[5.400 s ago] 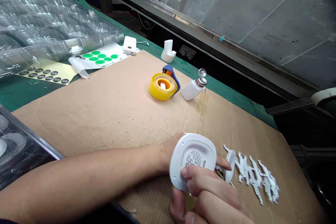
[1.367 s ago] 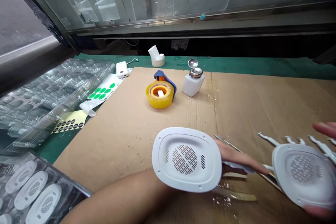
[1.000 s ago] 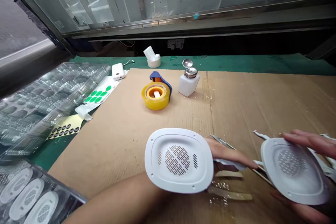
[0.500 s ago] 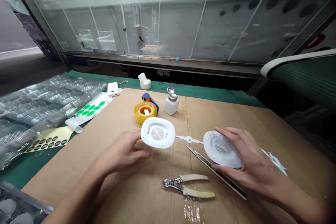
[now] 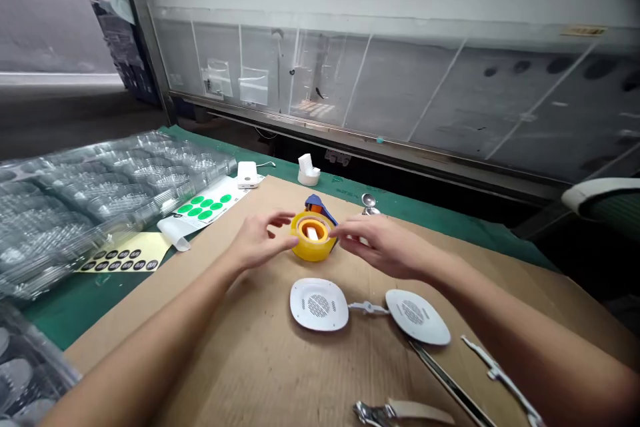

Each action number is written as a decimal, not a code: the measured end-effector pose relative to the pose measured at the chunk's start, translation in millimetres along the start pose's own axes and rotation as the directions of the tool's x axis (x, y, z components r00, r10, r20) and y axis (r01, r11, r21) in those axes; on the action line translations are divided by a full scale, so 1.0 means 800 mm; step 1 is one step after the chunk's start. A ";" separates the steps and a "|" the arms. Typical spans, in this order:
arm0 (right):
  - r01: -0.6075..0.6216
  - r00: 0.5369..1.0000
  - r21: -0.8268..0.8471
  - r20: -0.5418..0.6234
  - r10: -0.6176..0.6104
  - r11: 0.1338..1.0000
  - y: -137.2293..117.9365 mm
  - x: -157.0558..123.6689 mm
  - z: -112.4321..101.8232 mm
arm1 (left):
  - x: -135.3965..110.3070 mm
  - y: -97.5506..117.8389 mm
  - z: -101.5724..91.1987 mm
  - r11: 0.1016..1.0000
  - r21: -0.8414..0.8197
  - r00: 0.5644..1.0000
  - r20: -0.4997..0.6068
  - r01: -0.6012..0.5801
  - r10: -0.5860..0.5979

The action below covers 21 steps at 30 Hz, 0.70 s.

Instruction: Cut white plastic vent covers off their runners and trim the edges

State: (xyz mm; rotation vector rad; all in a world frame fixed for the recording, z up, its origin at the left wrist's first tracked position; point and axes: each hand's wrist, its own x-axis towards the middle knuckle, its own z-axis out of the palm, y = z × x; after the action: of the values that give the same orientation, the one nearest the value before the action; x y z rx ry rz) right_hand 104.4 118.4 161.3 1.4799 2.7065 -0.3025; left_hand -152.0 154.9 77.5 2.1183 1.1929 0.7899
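A roll of yellow tape (image 5: 313, 253) in a blue and orange dispenser (image 5: 315, 201) stands between my hands. My left hand (image 5: 263, 240) is at its left side, thumb and fingers apart. Reaching over from the right, my right hand (image 5: 383, 245) has its fingertips at the roll's right edge; whether they touch it is unclear. Nearer to me lie two white perforated plastic covers, a left one (image 5: 319, 305) and a right one (image 5: 419, 317), joined by a thin white strip (image 5: 369, 307). Neither hand is on them.
A long metal blade-like tool (image 5: 450, 380) and nippers (image 5: 395, 411) lie in front. White plastic scraps (image 5: 500, 373) are at right. Sticker sheets (image 5: 205, 207), clear plastic trays (image 5: 115, 193) and a white device (image 5: 247, 175) are at left. A metal-capped bottle (image 5: 370, 203) is partly hidden.
The joined white covers have left my right hand and now lie on the cardboard. Both hands have moved forward to the tape roll. The view has shifted left.
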 end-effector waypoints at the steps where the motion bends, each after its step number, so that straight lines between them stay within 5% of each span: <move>1: 0.015 0.999 -0.030 0.049 -0.013 0.999 -0.007 0.030 -0.001 | 0.011 -0.008 0.011 1.000 -0.013 0.999 -0.032 -0.015 0.015; 5: 0.022 0.962 -0.152 0.274 0.021 0.988 -0.010 0.116 0.015 | 0.027 -0.033 0.045 0.994 -0.019 0.994 -0.003 -0.106 0.106; 11: -0.009 0.914 -0.285 0.386 0.123 0.958 0.000 0.142 0.036 | 0.022 -0.041 0.044 0.991 0.007 0.988 0.075 -0.136 0.136; 21: -0.090 0.989 -0.047 0.112 0.095 0.995 0.010 0.103 0.027 | 0.025 -0.041 0.044 0.983 0.053 0.979 0.107 -0.177 0.171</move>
State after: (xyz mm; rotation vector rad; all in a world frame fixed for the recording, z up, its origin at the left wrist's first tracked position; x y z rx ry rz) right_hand 65.5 186.7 127.8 1.5219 2.5315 -0.3147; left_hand -135.4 180.1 35.1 2.3089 1.0008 0.7180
